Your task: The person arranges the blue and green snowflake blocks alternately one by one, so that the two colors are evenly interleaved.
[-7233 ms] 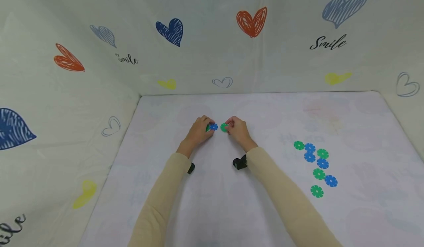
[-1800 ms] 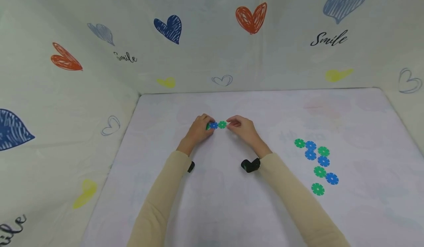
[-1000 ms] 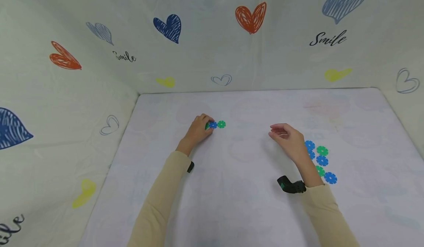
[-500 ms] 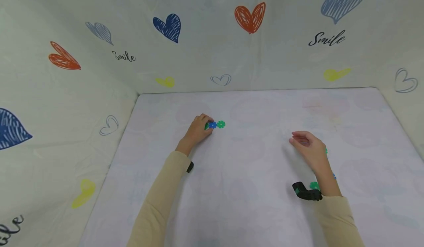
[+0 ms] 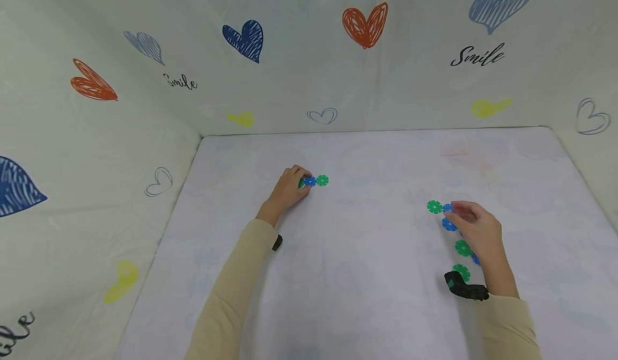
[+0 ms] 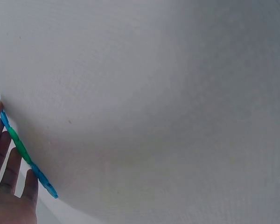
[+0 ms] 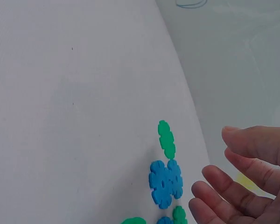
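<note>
My left hand (image 5: 288,189) holds a joined row of notched plastic snowflake discs (image 5: 310,181), blue and green by turns. A green disc (image 5: 322,180) forms the row's right end, and the hand covers part of the rest. In the left wrist view the row (image 6: 19,144) appears edge-on, with thumb and fingertips against it. Over at the right, my right hand (image 5: 484,234) hovers above loose discs with fingers loosely bent and nothing between them. Its fingertips overlap a blue disc (image 5: 448,208) in the head view; another blue disc (image 5: 449,224) lies just below.
More loose discs lie around there: a green disc (image 5: 434,206) at the left, a green disc (image 5: 462,248) nearer me, and a green disc (image 5: 461,272) beside the black wrist camera (image 5: 465,287). The right hand and arm hide others. Heart-printed cloth walls (image 5: 299,86) border the white table (image 5: 367,295).
A green disc in my right hand was joined to the row's right end and let go. My right hand then moved right, over the loose discs. The left hand keeps its hold.
</note>
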Available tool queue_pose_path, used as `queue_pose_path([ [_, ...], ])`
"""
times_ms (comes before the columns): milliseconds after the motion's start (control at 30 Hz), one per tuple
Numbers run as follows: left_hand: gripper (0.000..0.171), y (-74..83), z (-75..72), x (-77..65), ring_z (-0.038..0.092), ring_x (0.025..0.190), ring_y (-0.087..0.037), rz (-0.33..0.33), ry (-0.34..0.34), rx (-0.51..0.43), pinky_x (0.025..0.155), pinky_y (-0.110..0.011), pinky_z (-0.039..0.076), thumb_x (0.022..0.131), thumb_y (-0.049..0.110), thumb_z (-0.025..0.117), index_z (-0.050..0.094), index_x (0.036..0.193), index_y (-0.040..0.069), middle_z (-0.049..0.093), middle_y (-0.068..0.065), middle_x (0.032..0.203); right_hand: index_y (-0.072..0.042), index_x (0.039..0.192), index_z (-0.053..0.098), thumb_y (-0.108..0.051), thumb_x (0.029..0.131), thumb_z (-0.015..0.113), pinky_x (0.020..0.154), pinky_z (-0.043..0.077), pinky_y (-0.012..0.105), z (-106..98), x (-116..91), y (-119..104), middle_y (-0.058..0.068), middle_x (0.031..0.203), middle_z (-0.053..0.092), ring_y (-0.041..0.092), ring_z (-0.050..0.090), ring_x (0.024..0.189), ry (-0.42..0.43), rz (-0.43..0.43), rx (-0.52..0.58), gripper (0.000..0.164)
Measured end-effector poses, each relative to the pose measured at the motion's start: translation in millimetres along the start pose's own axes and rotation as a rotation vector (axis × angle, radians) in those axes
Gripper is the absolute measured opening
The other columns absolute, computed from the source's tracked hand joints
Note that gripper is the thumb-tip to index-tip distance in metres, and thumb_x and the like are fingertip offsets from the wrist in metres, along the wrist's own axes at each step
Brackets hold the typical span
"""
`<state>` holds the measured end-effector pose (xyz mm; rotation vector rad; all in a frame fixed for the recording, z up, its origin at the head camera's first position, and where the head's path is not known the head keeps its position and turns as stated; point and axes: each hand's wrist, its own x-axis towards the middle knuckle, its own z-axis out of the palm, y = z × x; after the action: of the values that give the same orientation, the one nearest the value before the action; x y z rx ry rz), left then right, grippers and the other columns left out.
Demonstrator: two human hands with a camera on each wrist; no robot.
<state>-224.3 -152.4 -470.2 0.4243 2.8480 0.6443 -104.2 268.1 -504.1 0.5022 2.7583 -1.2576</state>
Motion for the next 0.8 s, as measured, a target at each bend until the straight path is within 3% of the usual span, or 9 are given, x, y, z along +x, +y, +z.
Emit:
queue_pose_path([
  [133,0.032,0.2,-0.3,0.1,0.044,0.116,-0.026,-0.006,-0.002,0.002,0.103,-0.039,0.037,0.090,0.019,0.060,0.055,0.120,0.009,0.049,-0.009,0.125,-0.012,0.132,0.049,-0.066,0.083,0.046,0.086,0.048,0.042,4.0,5.1,18.5,0.013,0.126,0.056,0.030,0.052,0.115,0.007,0.015,-0.047,0.072],
  [167,0.032,0.0,-0.3,0.3,0.044,0.116,-0.026,-0.007,-0.001,0.003,0.103,-0.039,0.037,0.090,0.019,0.060,0.055,0.120,0.009,0.049,-0.008,0.125,-0.012,0.132,0.049,-0.065,0.083,0.046,0.084,0.049,0.037,3.6,3.4,17.0,0.013,0.125,0.056,0.029,0.052,0.114,0.012,0.018,-0.073,0.072],
  [300,0.032,-0.5,0.2,0.3,0.044,0.116,-0.026,-0.011,0.000,0.004,0.103,-0.039,0.036,0.090,0.019,0.060,0.055,0.120,0.009,0.049,-0.008,0.125,-0.007,0.131,0.049,-0.055,0.087,0.052,0.081,0.048,0.036,-1.1,-8.7,0.1,0.019,0.126,0.055,0.033,0.050,0.113,-0.021,0.040,-0.117,0.065],
  [400,0.032,-0.7,0.7,-0.1,0.044,0.117,-0.026,-0.012,0.000,0.005,0.103,-0.038,0.036,0.090,0.019,0.060,0.055,0.120,0.009,0.049,-0.008,0.125,-0.002,0.131,0.048,-0.043,0.090,0.056,0.084,0.046,0.046,-3.9,-16.3,-9.7,0.023,0.125,0.053,0.037,0.049,0.113,-0.042,0.034,-0.121,0.059],
  [800,0.032,1.6,-1.0,-1.2,0.044,0.115,-0.026,-0.001,-0.001,0.002,0.103,-0.038,0.036,0.090,0.018,0.060,0.055,0.120,0.008,0.050,-0.008,0.123,0.010,0.126,0.047,-0.020,0.090,0.061,0.087,0.043,0.054,-10.7,-34.1,-33.1,0.030,0.115,0.046,0.043,0.045,0.107,-0.081,-0.018,-0.157,0.050],
])
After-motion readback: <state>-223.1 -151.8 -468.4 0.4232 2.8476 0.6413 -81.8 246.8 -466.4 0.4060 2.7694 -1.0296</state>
